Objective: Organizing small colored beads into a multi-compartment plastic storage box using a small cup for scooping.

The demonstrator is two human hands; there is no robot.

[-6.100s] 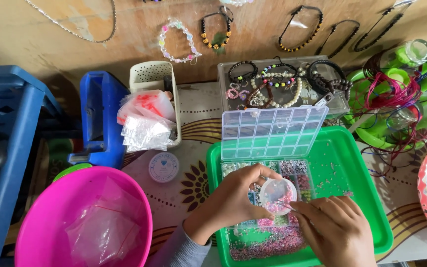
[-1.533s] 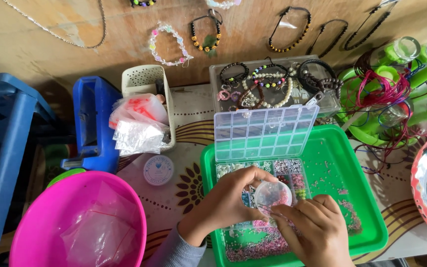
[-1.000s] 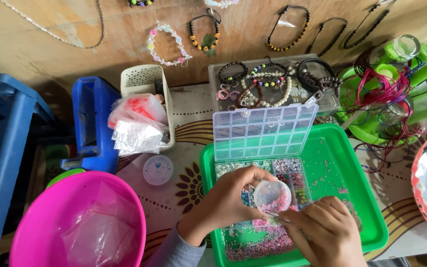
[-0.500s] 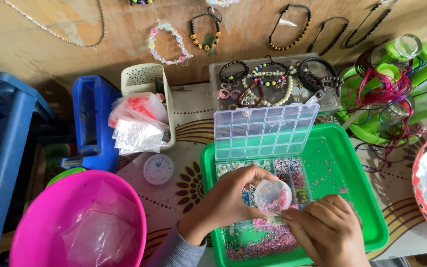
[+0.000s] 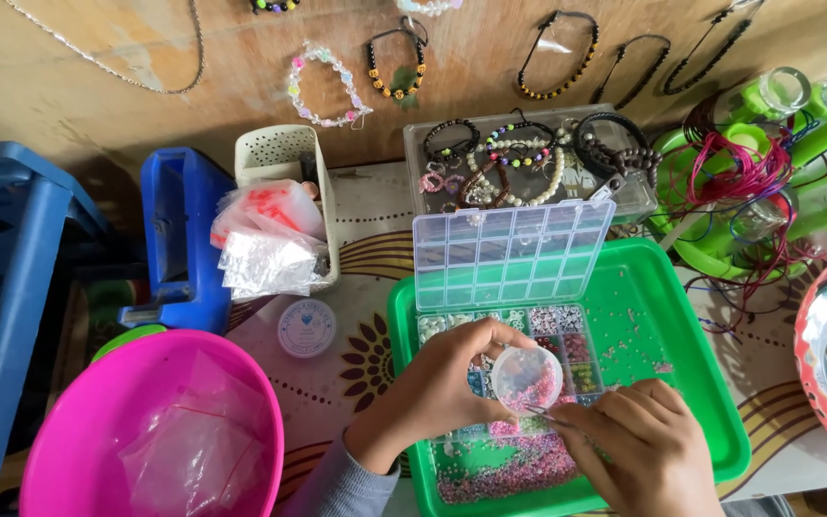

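We see the left hand point(image 5: 437, 388) pinching a small round bead cup point(image 5: 526, 376), tilted toward the right hand's point(image 5: 638, 450) pressed-together fingertips just below it.

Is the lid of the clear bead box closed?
No, the lid of the bead box stands open, tilted back above the compartments, inside the green tray.

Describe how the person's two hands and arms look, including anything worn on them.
Both hands are bare: no gloves, rings or bracelets show. The left hand comes out of a grey long sleeve that ends at the wrist, its cuff soft and plain. The right hand shows only to the wrist at the lower frame edge, so any sleeve there is out of view. No markings are visible on either.
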